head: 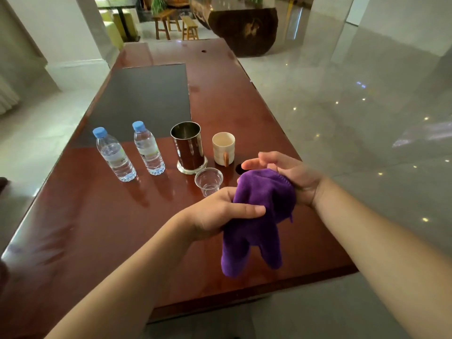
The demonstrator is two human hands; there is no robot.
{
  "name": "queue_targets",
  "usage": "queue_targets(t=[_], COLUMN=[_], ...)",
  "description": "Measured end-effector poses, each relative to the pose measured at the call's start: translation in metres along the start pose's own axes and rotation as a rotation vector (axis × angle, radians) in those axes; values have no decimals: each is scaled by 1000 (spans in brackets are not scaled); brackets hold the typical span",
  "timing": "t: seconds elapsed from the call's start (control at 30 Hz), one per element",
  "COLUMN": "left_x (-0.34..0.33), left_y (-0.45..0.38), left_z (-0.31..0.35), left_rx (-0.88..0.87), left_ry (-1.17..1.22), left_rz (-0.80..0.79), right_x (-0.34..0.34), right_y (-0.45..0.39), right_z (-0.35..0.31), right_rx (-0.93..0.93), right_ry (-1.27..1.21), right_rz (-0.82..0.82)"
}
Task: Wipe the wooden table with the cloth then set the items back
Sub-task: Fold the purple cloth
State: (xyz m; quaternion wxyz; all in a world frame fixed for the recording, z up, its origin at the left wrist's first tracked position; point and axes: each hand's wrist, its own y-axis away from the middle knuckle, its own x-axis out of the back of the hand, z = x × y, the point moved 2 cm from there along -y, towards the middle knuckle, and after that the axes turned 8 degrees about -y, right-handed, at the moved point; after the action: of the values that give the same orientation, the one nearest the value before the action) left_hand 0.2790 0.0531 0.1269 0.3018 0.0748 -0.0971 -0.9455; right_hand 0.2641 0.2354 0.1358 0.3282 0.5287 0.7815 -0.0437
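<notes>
A purple cloth [259,216] hangs bunched above the near right part of the reddish wooden table [97,228]. My left hand [220,214] grips its middle with thumb across the fabric. My right hand [291,174] holds the cloth's upper end, fingers partly spread. Across the table's middle stand two water bottles with blue caps [113,155] [148,149], a metal cylinder cup [188,148], a cream mug [223,149] and a clear plastic cup [208,181], all upright.
A dark grey mat [146,99] lies on the far half of the table. Glossy tiled floor [354,118] runs along the right side. Wooden stools [176,25] and a large dark planter [244,28] stand beyond the table's far end.
</notes>
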Motion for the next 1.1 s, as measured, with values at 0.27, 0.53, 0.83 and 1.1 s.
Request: queue_targets(t=[0.27,0.53,0.83,1.1], left_x=[-1,11,23,45], left_y=[22,28,68,171], left_z=[-4,-24,-42,-50], left_rx=[51,281,370,147], left_ry=[387,514,276,496], left_rz=[97,386,355,408], right_x=[20,-6,-7,-75], right_y=[1,31,30,-29], right_z=[91,124,99,100], right_rx=[-85,0,-135,-334], right_ry=[-244,-537,-244,-156], right_rz=[285,-13,139,-57])
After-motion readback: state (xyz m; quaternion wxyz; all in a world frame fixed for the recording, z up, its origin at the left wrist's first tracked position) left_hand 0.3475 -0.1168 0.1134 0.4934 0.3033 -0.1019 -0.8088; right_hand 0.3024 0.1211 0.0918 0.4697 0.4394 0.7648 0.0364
